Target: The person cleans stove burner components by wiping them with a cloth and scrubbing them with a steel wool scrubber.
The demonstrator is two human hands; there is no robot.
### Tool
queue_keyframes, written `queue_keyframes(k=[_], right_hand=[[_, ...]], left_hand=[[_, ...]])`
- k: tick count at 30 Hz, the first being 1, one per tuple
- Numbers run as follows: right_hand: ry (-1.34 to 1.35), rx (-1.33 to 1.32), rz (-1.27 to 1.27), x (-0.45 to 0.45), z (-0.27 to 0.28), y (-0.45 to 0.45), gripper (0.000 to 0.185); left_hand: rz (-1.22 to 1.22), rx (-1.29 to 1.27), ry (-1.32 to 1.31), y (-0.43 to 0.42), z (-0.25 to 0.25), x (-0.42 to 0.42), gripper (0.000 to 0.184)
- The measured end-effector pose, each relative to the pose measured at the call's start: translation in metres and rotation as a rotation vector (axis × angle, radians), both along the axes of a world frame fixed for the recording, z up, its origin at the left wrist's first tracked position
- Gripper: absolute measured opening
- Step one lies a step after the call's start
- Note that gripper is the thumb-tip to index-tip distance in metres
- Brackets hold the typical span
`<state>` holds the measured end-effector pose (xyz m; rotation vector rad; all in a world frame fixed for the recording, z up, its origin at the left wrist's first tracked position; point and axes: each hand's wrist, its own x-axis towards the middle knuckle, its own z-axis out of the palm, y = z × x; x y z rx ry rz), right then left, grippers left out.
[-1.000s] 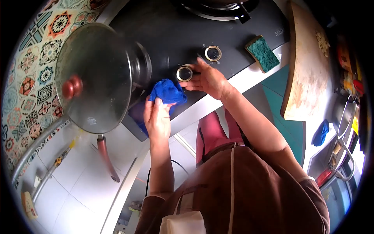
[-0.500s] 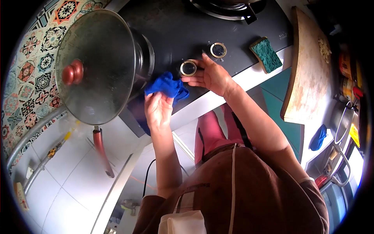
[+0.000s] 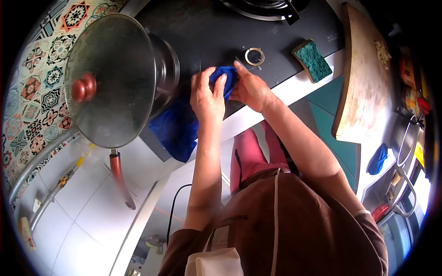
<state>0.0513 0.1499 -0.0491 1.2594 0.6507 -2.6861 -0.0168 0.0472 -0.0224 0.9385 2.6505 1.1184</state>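
Observation:
On the black stove top, my left hand (image 3: 208, 96) is closed on a bunched blue cloth (image 3: 224, 76), pressing it where a ring-rimmed round knob was visible earlier. The cloth and fingers hide that knob. My right hand (image 3: 254, 89) curls against the cloth's right side, its fingers partly hidden behind it. Just beyond the right hand sits a second round knob (image 3: 254, 56) with a gold-coloured rim, with wet spots around it. More blue cloth (image 3: 175, 133) lies over the stove's front edge, left of my left forearm; whether it joins the held piece I cannot tell.
A lidded pan (image 3: 113, 78) stands on the left burner, its red-brown handle (image 3: 121, 179) jutting toward me. A green sponge (image 3: 314, 61) lies right of the knobs. Further right is a wooden cutting board (image 3: 363, 83). Another burner (image 3: 258, 11) is at the back.
My left hand has moved up and right with the blue cloth, covering the nearer knob. The right hand has closed in against the cloth. More blue cloth shows at the stove's edge.

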Motion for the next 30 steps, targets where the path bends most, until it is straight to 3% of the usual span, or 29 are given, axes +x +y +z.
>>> queue_keyframes(k=[8,14,17,19,20,22,24,25,28,30], right_hand=[[0.081,-0.018,-0.007,0.003,0.009,-0.001,0.063],[0.114,-0.042,0.074,0.003,0.007,0.006,0.068],[0.098,-0.054,0.064,0.004,0.013,0.007,0.068],[0.089,-0.071,0.059,0.004,0.012,0.006,0.066],[0.082,-0.074,0.061,0.004,0.012,0.007,0.065],[0.078,-0.077,0.067,0.003,0.006,0.008,0.064],[0.073,-0.074,0.062,0.003,0.003,0.007,0.063],[0.069,-0.069,0.055,0.002,0.005,0.006,0.062],[0.064,-0.06,0.058,0.002,0.009,0.005,0.064],[0.091,-0.044,0.067,0.002,0.013,0.007,0.065]], left_hand=[[0.015,-0.358,0.045,0.012,0.011,0.005,0.018],[0.194,-0.283,-0.072,-0.056,0.005,0.019,0.019],[0.271,0.053,-0.206,-0.084,-0.003,0.011,0.016],[0.372,0.275,-0.401,-0.056,0.028,0.013,0.017],[0.311,0.366,-0.333,-0.044,0.021,0.013,0.017],[0.115,0.171,-0.025,-0.027,0.012,0.008,0.015],[-0.079,0.13,0.145,-0.016,0.001,0.011,0.013],[-0.07,0.149,0.019,-0.021,0.004,0.014,0.013],[-0.168,-0.11,0.015,-0.058,0.011,0.002,0.012],[-0.011,-0.058,-0.048,-0.078,0.016,-0.001,0.013]])
